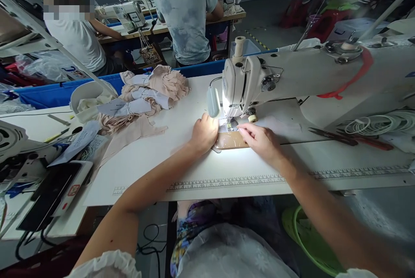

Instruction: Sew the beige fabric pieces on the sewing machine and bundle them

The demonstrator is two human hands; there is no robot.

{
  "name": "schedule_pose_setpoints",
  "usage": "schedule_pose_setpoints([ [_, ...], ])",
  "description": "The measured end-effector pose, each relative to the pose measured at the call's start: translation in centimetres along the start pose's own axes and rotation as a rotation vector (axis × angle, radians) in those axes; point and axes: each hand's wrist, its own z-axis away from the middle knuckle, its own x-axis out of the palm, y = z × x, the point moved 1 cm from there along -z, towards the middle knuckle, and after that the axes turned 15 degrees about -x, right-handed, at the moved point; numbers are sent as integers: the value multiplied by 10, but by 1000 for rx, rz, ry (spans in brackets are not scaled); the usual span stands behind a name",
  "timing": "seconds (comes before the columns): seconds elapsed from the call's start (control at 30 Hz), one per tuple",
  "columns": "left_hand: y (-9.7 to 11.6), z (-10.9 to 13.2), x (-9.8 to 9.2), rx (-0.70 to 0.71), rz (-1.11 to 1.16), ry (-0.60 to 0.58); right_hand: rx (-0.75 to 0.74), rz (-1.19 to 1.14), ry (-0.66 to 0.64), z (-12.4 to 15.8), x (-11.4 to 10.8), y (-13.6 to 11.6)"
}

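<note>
A white sewing machine point(292, 75) stands on the white table point(201, 170). Under its needle lies a small beige fabric piece point(231, 140), brightly lit by the machine's lamp. My left hand point(205, 133) rests on the piece's left edge, fingers curled down onto it. My right hand point(261, 139) lies on its right side, fingers stretched flat toward the needle and pressing the fabric to the table.
A pile of beige fabric pieces with white tags point(142, 96) sits at the back left. Scissors point(333, 136) and a coil of white cord point(382, 124) lie to the right. A phone point(48, 196) lies at far left. Two people sit at machines behind.
</note>
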Motion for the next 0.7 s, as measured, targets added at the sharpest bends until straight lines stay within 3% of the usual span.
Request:
schedule_pose_setpoints([
  [0.13,-8,-2,-20,-227,123,-165,-52,32,-106,2,5,-25],
  [0.3,-20,11,-55,-328,521,-338,120,87,-126,-12,22,-54],
  [0.4,-24,27,-72,-318,646,-340,183,0,-84,-29,33,-67],
  [0.53,-28,48,-85,-316,752,-274,151,-81,-9,-39,41,-74],
  [0.7,-43,64,-80,-554,940,-306,-60,-224,115,-25,35,-64],
])
